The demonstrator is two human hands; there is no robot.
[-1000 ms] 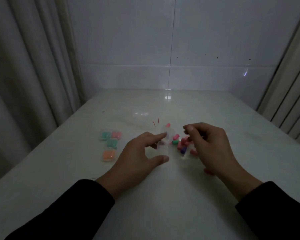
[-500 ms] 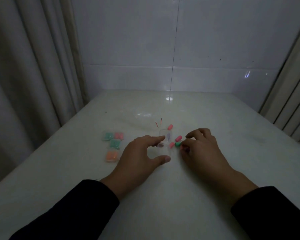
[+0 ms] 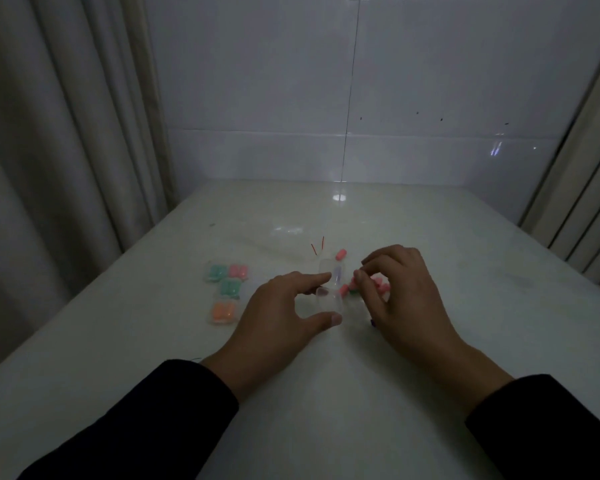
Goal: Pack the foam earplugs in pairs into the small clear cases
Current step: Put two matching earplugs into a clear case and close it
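I steady the open clear case (image 3: 329, 294) on the counter (image 3: 430, 237) between left hand (image 3: 278, 323) thumb and forefinger; right hand (image 3: 400, 299) fingers pinch, seemingly, a pink earplug (image 3: 355, 282) just right of it: lower gently.

A single view is given, taken from a head-worn wide-angle camera that is aimed forward and down toward 12 o'clock. The white table (image 3: 430, 358) is seen from close above its near edge, with the tiled wall (image 3: 361, 81) at 12 o'clock and curtains (image 3: 49, 133) bent inward at 9 and 3 o'clock.
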